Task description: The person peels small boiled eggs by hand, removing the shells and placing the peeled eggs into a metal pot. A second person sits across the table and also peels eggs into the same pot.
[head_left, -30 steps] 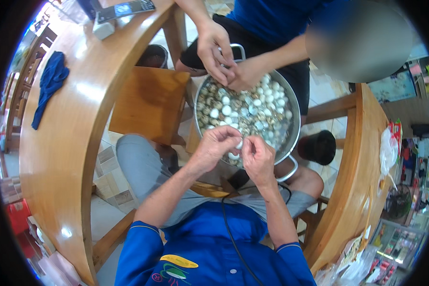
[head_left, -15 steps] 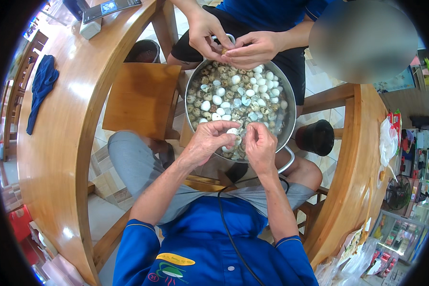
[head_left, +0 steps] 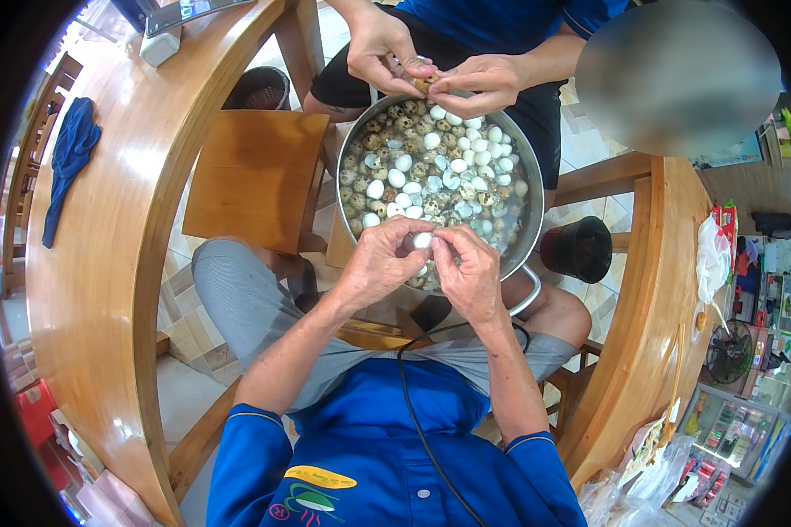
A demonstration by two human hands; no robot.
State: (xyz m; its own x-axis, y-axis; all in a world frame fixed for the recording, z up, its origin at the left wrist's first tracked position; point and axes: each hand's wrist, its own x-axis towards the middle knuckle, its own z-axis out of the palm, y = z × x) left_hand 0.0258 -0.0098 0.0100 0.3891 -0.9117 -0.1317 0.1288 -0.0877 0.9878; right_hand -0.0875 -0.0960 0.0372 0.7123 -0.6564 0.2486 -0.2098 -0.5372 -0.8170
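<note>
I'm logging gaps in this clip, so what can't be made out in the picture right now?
Head view only:
- small egg: mostly covered by left hand and right hand.
- metal pot: near rim hidden behind both hands.
- co-worker's egg: too small, pinched between fingers.
- Shelf goods: squeezed at the right rim.

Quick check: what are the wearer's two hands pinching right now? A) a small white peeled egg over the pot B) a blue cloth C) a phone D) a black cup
A: the left hand and right hand meet on a small white egg at the near rim of the metal pot.

Pot centre open from above; co-worker's hands block far rim.
</note>
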